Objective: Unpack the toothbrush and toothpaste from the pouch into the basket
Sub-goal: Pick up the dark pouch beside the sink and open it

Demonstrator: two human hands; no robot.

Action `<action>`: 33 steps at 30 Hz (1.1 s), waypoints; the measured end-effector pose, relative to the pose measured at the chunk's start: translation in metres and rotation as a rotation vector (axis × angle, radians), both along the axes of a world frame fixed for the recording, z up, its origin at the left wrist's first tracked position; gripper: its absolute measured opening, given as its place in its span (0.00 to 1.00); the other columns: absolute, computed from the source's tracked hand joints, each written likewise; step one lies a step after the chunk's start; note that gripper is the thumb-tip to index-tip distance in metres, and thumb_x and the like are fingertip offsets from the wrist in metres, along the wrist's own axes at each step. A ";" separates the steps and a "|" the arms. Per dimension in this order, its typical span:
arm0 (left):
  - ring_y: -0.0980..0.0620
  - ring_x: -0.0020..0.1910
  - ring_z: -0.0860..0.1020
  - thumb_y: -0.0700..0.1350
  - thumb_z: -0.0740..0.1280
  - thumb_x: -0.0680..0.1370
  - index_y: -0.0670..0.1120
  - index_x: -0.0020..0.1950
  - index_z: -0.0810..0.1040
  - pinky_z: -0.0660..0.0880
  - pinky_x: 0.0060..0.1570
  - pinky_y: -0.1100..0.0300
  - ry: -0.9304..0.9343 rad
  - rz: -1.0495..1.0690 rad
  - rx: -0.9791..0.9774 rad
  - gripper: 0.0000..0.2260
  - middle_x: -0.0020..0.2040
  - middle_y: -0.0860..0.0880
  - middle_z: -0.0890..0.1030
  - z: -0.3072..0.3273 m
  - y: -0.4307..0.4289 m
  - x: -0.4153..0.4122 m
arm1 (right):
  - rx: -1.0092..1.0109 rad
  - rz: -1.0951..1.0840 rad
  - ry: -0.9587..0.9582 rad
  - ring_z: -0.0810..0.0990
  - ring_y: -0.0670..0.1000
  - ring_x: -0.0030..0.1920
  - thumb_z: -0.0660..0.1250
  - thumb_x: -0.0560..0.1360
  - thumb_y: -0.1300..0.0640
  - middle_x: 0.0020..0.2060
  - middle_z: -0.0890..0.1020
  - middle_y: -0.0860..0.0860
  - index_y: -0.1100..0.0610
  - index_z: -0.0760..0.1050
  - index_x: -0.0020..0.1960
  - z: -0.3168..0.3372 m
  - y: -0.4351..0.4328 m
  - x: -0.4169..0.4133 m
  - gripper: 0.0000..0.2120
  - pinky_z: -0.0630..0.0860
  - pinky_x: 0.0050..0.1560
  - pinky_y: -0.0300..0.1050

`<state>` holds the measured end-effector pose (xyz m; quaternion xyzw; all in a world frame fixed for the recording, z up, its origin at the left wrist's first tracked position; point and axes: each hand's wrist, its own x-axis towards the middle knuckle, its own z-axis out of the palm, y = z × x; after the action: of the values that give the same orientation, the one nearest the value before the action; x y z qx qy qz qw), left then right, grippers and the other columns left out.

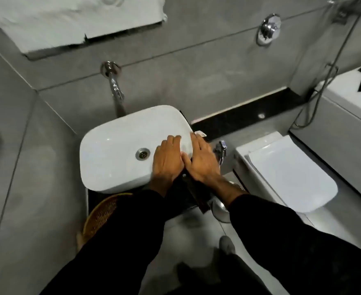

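While both hands rest side by side at the right end of the white sink (115, 150), the left hand (168, 159) and right hand (201, 161) lie flat with fingers (198, 143) spread. A dark pouch (193, 188) sits under them, but I cannot tell if they grip it. Down by the sink's near left corner is a woven basket (102, 213), partly hidden by a black sleeve (120, 241).

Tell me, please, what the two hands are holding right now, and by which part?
Both the left hand and the right hand rest on a dark pouch at the sink rim's right edge; which part they grip, if any, cannot be told.
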<state>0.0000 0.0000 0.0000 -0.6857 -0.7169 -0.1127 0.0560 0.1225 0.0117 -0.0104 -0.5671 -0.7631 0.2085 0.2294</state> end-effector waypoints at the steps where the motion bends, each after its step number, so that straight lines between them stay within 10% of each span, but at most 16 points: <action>1: 0.43 0.55 0.79 0.48 0.63 0.77 0.47 0.67 0.71 0.77 0.54 0.48 -0.068 0.010 -0.053 0.18 0.61 0.45 0.77 -0.006 -0.008 0.005 | -0.058 -0.031 0.024 0.70 0.61 0.72 0.58 0.81 0.43 0.75 0.69 0.59 0.55 0.54 0.82 -0.007 -0.006 0.002 0.34 0.69 0.71 0.58; 5: 0.39 0.49 0.81 0.51 0.61 0.77 0.46 0.52 0.77 0.77 0.47 0.47 -0.260 0.103 -0.216 0.11 0.52 0.43 0.82 -0.045 -0.037 0.024 | -0.301 -0.112 -0.041 0.78 0.65 0.62 0.58 0.81 0.46 0.63 0.78 0.61 0.53 0.54 0.80 -0.040 -0.037 0.006 0.31 0.75 0.58 0.58; 17: 0.39 0.64 0.78 0.63 0.61 0.77 0.45 0.64 0.79 0.75 0.61 0.51 -0.548 0.478 -0.833 0.26 0.64 0.41 0.80 -0.115 -0.047 0.065 | -0.526 -0.042 -0.200 0.82 0.61 0.57 0.68 0.76 0.59 0.60 0.78 0.59 0.57 0.68 0.66 -0.101 -0.070 0.032 0.20 0.79 0.53 0.54; 24: 0.40 0.57 0.81 0.61 0.57 0.80 0.44 0.61 0.77 0.78 0.57 0.50 -0.766 0.571 -0.673 0.23 0.58 0.41 0.83 -0.124 -0.064 0.075 | -0.506 -0.095 -0.038 0.84 0.59 0.50 0.68 0.77 0.49 0.52 0.82 0.55 0.53 0.67 0.57 -0.100 -0.068 0.053 0.15 0.81 0.46 0.53; 33: 0.49 0.45 0.87 0.54 0.62 0.82 0.51 0.65 0.76 0.83 0.36 0.55 -1.820 0.541 -0.412 0.14 0.53 0.45 0.86 -0.106 -0.071 0.073 | -0.510 0.087 -0.197 0.78 0.47 0.35 0.72 0.66 0.47 0.45 0.80 0.45 0.40 0.60 0.52 -0.071 -0.100 0.146 0.23 0.69 0.30 0.35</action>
<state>0.0731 -0.0705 -0.1055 -0.1446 -0.6253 -0.4556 -0.6169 0.2688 -0.0878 -0.0810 -0.5909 -0.7280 0.3476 -0.0053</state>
